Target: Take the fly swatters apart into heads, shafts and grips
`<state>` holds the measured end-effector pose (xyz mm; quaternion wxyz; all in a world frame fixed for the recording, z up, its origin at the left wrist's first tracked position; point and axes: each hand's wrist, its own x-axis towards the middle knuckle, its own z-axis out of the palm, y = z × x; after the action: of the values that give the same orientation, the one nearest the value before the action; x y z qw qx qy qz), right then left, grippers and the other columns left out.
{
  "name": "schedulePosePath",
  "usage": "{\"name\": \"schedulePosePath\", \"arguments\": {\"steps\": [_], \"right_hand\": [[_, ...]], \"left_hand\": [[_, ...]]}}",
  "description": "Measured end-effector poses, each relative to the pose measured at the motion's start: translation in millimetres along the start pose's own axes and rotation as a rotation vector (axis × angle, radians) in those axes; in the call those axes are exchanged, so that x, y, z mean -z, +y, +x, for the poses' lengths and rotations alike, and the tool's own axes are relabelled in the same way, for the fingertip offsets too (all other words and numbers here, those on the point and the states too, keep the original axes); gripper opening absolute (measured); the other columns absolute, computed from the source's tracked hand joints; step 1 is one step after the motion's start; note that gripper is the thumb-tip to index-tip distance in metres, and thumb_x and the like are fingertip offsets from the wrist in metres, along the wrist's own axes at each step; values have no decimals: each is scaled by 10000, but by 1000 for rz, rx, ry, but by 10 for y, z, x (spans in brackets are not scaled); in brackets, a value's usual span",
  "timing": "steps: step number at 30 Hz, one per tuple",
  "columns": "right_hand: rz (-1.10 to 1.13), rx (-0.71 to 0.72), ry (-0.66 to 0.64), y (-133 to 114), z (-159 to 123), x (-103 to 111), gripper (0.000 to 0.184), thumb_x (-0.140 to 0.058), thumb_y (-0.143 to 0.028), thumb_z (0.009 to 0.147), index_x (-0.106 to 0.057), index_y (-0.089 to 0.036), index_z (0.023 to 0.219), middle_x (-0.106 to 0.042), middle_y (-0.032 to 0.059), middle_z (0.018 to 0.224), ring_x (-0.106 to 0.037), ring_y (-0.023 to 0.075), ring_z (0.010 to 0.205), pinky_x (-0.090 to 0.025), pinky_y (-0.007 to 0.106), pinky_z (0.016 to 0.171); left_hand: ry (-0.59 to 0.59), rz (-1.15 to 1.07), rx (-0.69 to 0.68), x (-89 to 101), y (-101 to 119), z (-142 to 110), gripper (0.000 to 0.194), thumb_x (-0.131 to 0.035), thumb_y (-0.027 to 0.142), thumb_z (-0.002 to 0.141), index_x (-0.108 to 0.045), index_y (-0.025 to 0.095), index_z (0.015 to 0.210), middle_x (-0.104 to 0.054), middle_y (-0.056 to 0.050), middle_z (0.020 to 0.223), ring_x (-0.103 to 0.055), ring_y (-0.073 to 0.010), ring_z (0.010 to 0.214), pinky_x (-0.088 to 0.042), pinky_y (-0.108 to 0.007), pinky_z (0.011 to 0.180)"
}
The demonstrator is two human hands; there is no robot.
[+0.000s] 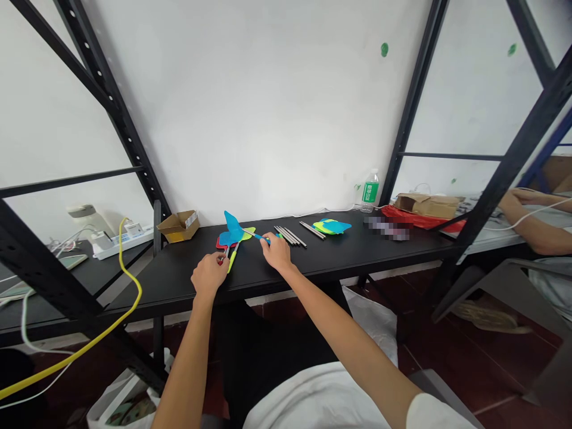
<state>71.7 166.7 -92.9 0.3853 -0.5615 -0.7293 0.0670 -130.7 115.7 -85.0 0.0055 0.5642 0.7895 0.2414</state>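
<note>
My left hand (209,275) rests on the black table (187,280), fingers closed around the lower end of a metal rod with a yellow-green handle (231,260). My right hand (277,251) pinches the blue handle end of a blue fly swatter (232,231), whose head is lifted over a yellow-green one and a red one (220,243) lying on the table. Just right of my right hand lie several loose metal rods (290,236). Further right lies a small pile of blue and yellow-green swatter heads (331,226).
A small open cardboard box (179,226) stands at the back left, a green-labelled water bottle (369,191) at the back right. Red bags and a brown paper bag (424,205) lie beyond. Another person's arm (534,223) rests at far right. A yellow cable (129,280) hangs at left.
</note>
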Motion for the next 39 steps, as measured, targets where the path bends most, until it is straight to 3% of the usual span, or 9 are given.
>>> {"name": "schedulePosePath", "arguments": {"steps": [6, 12, 24, 29, 36, 39], "right_hand": [[-10, 3, -6, -1, -3, -8, 310, -450, -384, 1041, -670, -240, 1205, -768, 60, 982, -696, 229, 939, -446, 275, 732], [-29, 9, -25, -11, -1, -32, 337, -447, -416, 1042, -735, -242, 1064, -769, 70, 953, -696, 233, 923, -451, 279, 746], [-43, -117, 52, -4, -5, -6, 296, -405, -368, 1066, -621, -241, 1223, -746, 79, 1052, -688, 248, 949, -446, 299, 738], [-35, -86, 47, -11, -7, -5, 280, -422, -352, 1059, -618, -248, 1229, -745, 73, 1083, -685, 241, 965, -439, 295, 739], [-23, 5, 2, -18, -11, -10, 276, -451, -400, 1051, -653, -274, 1191, -760, 39, 960, -689, 223, 926, -423, 272, 724], [-32, -14, 13, -15, -9, -9, 291, -424, -380, 1060, -638, -262, 1220, -757, 53, 1017, -688, 230, 946, -428, 280, 733]], "left_hand": [[-4, 1, 0, -1, -3, 0, 355, -520, 406, 906, -734, 292, 1165, -713, -105, 1215, -662, -353, 1093, -532, -423, 862], [0, -3, 1, -1, 0, -3, 366, -515, 407, 907, -729, 279, 1176, -716, -112, 1202, -663, -357, 1088, -531, -426, 866], [5, -11, -2, -9, -8, 0, 371, -528, 408, 897, -735, 282, 1178, -715, -118, 1205, -664, -355, 1095, -535, -418, 859], [3, -8, -3, -8, -10, 3, 362, -521, 403, 900, -735, 285, 1166, -718, -111, 1197, -663, -361, 1091, -534, -426, 859], [5, -5, -1, -7, -3, -3, 366, -519, 407, 902, -727, 294, 1181, -709, -107, 1229, -663, -359, 1101, -532, -432, 865], [4, -5, 2, -9, -3, 0, 361, -519, 407, 902, -730, 292, 1170, -712, -112, 1217, -664, -363, 1093, -534, -435, 856]]}}
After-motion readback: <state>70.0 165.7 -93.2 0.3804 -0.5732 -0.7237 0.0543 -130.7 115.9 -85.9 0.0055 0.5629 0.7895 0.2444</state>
